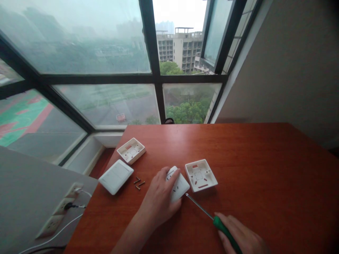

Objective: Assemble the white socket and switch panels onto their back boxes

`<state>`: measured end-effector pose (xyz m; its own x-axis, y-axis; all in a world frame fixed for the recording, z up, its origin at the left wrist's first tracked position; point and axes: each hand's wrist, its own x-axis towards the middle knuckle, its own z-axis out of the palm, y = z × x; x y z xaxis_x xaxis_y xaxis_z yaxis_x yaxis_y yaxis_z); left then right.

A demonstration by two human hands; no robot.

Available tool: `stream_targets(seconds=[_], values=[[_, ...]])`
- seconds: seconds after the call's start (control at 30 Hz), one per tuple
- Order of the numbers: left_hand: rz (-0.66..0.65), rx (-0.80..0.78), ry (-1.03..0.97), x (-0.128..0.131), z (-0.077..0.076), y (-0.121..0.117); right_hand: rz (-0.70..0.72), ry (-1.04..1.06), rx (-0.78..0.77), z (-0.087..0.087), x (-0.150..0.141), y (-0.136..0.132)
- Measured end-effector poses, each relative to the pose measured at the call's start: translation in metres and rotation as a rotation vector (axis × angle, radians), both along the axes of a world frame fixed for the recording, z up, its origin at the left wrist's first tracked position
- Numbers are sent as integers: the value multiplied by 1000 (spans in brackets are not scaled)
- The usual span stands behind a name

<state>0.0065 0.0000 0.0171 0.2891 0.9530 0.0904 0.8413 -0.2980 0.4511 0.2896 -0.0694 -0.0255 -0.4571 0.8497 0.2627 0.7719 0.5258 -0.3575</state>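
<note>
My left hand (161, 197) grips a white socket panel (180, 186) by its edges, its slotted face turned up. In my right hand (238, 233) is a screwdriver (200, 206) with a green handle and a thin metal shaft. Its tip points at the panel's near right edge; whether the two touch I cannot tell. Just right of the panel lies an open white mounting box (201, 175), hollow side up. Several brass-coloured screws (137, 187) lie loose to the left of my left hand.
A white switch plate (116, 177) and a second mounting box (131, 151) lie near the left edge of the reddish wooden table (251, 158). Wall sockets (60, 206) with plugged-in cables are low on the left. Windows (106, 98) stand behind the table, a wall on the right.
</note>
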Motion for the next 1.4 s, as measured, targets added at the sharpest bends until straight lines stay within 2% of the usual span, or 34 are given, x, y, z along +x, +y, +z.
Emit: stream_targets(seconds=[0.13,0.33,0.67,1.17,1.4], values=[[-7,-25,-23,1,0,0,-12,-38,-22,0,-6,-1],[-2,-35,-71,3,0,0,-40,23,-29,-2,-3,-7],[-8,-56,-49,0,2,-1,-37,17,61,12,-5,-6],[15,-53,-40,4,2,0,-47,-65,160,-1,-8,-16],[-10,-68,-54,5,3,-2,-32,-67,175,2,-12,-14]])
